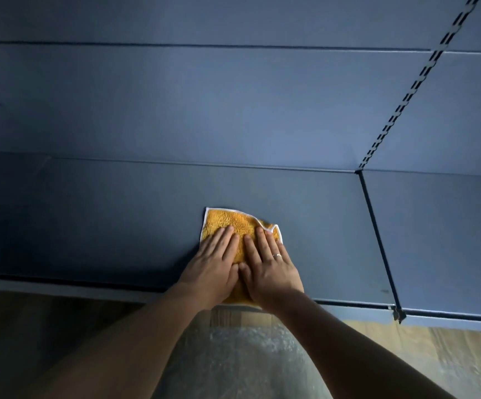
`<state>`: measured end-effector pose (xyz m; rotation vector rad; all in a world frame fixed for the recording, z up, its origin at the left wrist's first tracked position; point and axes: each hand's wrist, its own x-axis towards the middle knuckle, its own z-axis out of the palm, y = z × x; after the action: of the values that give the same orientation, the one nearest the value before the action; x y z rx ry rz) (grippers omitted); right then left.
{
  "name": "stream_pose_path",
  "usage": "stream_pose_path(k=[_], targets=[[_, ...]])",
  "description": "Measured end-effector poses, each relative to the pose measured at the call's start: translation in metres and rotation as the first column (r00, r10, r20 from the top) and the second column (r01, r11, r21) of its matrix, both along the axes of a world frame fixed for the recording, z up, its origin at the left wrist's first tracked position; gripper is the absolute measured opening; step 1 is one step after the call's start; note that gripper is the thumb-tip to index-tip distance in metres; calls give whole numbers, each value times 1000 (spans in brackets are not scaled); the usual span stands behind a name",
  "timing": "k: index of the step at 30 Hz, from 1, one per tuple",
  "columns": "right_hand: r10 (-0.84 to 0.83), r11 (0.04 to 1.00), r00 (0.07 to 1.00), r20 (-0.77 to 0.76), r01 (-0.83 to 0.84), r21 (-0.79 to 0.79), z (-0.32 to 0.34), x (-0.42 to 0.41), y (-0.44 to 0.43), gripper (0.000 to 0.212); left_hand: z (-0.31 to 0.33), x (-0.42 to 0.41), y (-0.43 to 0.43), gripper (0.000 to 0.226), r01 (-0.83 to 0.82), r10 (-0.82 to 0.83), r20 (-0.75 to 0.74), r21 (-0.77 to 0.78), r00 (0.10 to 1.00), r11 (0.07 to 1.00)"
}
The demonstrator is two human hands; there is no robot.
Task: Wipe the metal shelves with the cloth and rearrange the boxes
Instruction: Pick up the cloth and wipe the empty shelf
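We stand at a dark blue metal shelf point(118, 220) that runs left to right across the scene, with its back panel point(204, 105) rising on the far side and a slotted upright point(406, 96) climbing toward the far right. A seam point(377, 234) divides this shelf from the neighbouring one point(441, 240) on the right. No boxes show anywhere, so we judge the wiping to be the step in hand and the rearranging not yet begun.

The relation that matters: the orange cloth point(230, 223) lies flat on the shelf near its front edge point(61, 285), directly under our palms, and its free part extends to the far side, beyond the fingertips. Its longer run points near to far, along our forearms. Most of the bare shelf lies to the left and far of the cloth, with a shorter stretch to the right before the seam, so we judge the next stroke wants a push away from us or a sweep sideways.

Both arms reach forward from the near side and converge. Our left hand point(213, 269) and right hand point(271, 269) lie side by side, thumbs touching, equally close to the cloth. Palms face down; the fingers are straight, held close together and pressed flat onto the fabric, not pinching it. A ring point(277, 255) sits on the right hand.
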<state>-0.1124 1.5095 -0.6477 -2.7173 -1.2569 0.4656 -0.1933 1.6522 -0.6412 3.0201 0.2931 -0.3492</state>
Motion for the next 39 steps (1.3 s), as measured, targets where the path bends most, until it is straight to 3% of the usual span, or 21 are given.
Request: stream_pose_path(k=[3, 6, 12, 19, 25, 31, 39], targets=[[-55, 996, 994, 93, 48, 76, -12, -10, 4, 74, -17, -3, 7, 76, 6, -5, 70, -11, 998, 1000], [-75, 997, 992, 103, 73, 25, -11, -15, 10, 79, -21, -5, 11, 77, -20, 25, 120, -36, 992, 999], [-108, 993, 993, 57, 110, -46, 7, -50, 51, 67, -18, -36, 51, 76, 6, 1, 124, -56, 992, 998], [-169, 981, 984, 50, 172, -85, 2, -69, 82, 72, -7, -53, 87, 79, 31, -28, 39, -60, 999, 998], [-205, 975, 977, 65, 209, -70, -6, -49, 96, 93, -13, -21, 90, 72, 0, 0, 20, -15, 1000, 1000], [-192, 980, 977, 98, 196, -44, -18, -6, 114, 82, -23, 6, 107, 82, 10, -7, 91, -39, 996, 999], [-150, 986, 980, 127, 158, -55, -21, 55, 139, 91, -20, 64, 137, 71, 55, -56, 65, 19, 996, 998]])
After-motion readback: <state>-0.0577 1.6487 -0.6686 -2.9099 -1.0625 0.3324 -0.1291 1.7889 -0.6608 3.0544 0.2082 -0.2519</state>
